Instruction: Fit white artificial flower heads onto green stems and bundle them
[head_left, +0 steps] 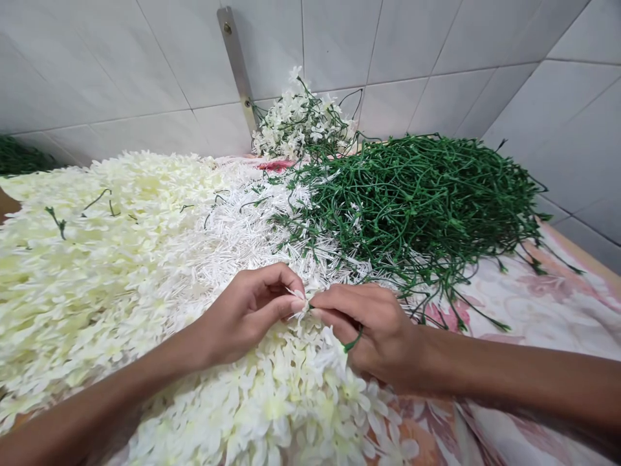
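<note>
My left hand (pixel 252 310) and my right hand (pixel 371 330) meet at the fingertips over a heap of cream artificial flowers (pixel 97 259). Both pinch a small white flower piece (pixel 301 303) between thumb and forefinger. A green plastic stem (pixel 353 341) curls out from under the fingers of my right hand. A spread of thin white plastic flower centres (pixel 252 226) lies just beyond the hands. To the right of it rises a big pile of bare green stems (pixel 417 194).
Finished stems with white blossoms (pixel 301 120) lean against the tiled wall (pixel 145 65) at the back. A metal strip (pixel 237 61) is screwed to the wall. A pink floral cloth (pixel 533 304) covers the surface at the right.
</note>
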`<state>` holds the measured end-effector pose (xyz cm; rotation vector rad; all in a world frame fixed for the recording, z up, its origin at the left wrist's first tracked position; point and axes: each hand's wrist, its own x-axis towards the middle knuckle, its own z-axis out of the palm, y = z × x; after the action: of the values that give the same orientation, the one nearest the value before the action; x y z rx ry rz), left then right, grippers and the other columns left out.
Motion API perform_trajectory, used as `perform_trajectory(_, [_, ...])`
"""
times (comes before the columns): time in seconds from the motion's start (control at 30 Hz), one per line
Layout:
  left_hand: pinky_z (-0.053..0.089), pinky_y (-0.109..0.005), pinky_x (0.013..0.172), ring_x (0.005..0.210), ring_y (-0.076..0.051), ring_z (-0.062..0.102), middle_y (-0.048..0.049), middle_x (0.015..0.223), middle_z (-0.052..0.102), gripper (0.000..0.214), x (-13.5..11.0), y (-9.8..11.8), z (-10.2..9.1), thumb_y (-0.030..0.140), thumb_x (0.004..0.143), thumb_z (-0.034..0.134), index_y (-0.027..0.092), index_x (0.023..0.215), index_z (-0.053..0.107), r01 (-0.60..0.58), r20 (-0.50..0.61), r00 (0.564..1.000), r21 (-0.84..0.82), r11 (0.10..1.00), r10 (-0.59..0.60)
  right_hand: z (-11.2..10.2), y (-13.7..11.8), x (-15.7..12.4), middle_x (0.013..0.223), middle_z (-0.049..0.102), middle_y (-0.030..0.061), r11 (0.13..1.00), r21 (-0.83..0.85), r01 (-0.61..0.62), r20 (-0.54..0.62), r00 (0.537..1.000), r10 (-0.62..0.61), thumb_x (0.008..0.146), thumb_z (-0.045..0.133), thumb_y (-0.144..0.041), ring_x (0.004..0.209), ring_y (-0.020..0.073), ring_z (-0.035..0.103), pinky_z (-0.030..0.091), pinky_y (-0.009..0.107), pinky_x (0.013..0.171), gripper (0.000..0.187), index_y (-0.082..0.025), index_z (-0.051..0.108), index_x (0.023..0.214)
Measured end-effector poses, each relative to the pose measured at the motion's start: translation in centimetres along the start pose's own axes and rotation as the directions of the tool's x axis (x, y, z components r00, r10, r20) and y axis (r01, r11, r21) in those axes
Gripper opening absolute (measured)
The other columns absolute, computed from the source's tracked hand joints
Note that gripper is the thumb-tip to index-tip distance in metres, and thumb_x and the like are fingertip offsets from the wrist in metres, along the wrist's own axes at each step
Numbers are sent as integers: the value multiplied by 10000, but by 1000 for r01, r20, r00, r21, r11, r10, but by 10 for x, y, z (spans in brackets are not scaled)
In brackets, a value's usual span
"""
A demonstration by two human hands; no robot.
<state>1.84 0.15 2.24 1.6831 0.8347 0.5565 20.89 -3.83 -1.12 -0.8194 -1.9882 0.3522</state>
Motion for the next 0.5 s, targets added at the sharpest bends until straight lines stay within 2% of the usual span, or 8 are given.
perform_trajectory(0.27, [457,-200,590,644,-99,535,-27,717,586,165,0,0,0,287,847,584,130,795,588,-20,-10,1000,30,999,20,-1,-1,2,609,546,-15,999,50,-3,14,1000,2,882,449,-109,509,76,449,378,187,509,158,-146,586,814])
perform_trajectory(0.5, [446,-224,615,687,-119,564,-53,760,626,188,-3,-7,-1,300,874,555,130,810,602,-161,-9,986,222,962,167,0,1,-4,656,601,8,999,16,32,63,997,-33,894,467,-138,541,92,514,390,208,518,120,-148,577,849])
